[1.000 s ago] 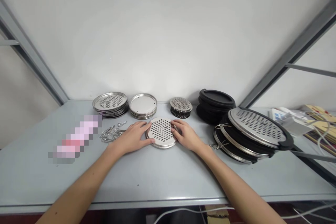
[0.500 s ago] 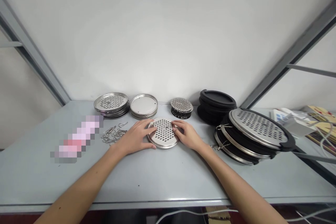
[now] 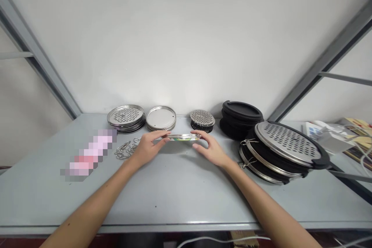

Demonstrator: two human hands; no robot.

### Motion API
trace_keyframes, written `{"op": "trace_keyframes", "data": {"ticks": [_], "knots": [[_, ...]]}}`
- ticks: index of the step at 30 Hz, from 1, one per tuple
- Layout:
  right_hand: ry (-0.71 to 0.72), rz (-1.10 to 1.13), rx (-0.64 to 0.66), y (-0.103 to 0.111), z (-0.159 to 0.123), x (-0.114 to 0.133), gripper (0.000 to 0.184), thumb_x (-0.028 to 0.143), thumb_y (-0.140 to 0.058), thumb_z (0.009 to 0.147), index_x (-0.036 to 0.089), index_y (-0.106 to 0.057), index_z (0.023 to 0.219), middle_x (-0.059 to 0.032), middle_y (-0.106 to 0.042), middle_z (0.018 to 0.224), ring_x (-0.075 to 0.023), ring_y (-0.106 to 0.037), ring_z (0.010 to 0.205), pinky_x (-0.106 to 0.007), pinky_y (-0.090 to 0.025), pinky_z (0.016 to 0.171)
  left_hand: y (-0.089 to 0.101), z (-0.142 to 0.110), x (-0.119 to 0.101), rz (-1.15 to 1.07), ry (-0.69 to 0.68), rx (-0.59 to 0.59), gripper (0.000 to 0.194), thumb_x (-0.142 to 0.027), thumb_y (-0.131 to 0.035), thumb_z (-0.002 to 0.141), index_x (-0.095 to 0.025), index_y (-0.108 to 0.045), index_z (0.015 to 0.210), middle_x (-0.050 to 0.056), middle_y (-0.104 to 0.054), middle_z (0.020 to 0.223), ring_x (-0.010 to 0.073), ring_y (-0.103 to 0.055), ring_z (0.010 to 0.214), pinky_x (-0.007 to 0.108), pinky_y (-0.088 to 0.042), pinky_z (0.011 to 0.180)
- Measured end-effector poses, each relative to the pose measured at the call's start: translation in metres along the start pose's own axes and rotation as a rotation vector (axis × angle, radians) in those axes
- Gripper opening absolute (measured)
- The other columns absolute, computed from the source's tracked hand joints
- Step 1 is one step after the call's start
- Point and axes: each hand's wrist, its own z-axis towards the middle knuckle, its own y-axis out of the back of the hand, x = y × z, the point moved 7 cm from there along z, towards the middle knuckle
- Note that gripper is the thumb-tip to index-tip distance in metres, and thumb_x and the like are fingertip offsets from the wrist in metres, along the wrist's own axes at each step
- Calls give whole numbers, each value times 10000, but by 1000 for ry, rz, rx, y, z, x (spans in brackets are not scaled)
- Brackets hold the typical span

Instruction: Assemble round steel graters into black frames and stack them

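Both hands hold a round metal tray [image 3: 182, 137] just above the table, tipped so that I see it almost edge-on. Its slotted face is turned out of sight, and a coloured strip shows along the lower side. My left hand [image 3: 148, 148] is closed on the left edge, fingers on top and thumb below. The right edge sits in my right hand [image 3: 211, 150], fingers over it and thumb underneath. Beside my left hand lie several small wire clips [image 3: 124, 150], partly hidden by it.
At the back stand stacked slotted trays [image 3: 126, 117], plain metal trays [image 3: 161, 117], small slotted discs [image 3: 202, 119] and black round holders [image 3: 242, 114]. Assembled black-and-metal units [image 3: 287, 143] are piled to the right. A blurred-out item [image 3: 91, 154] lies left; white adapters [image 3: 331, 139] lie far right.
The tray has come up off the table and tilted from face-up to nearly edge-on. Both hands have risen slightly with it.
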Motion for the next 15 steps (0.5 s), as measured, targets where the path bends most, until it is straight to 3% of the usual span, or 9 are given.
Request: {"op": "trace_keyframes", "data": {"ticks": [7,12,15], "knots": [[89,-43,-146,6,-2,-1,263,347,-607,836,214,-657,1058,-77,-688,1103,-234,-618,1018,-408,-447,953,-4,-2,-3,64,-32,71,418,-414,-649,813,-162,-644,1147,68,-706,1037,229,-647,979,357,-493,920],[65,-21,-248,16,-3,3,306,353,-641,807,202,-636,1072,-88,-681,1090,-235,-614,982,-408,-473,911,-7,-2,0,-10,20,35,289,-349,-588,861,-159,-683,1058,52,-714,984,219,-649,929,320,-518,839],[-1,103,-204,14,1,0,408,366,-654,795,190,-586,1157,-96,-647,1165,-232,-607,1013,-386,-491,893,-10,0,3,-189,111,31,305,-366,-596,854,-127,-683,1023,60,-713,961,226,-651,919,317,-522,832]]}}
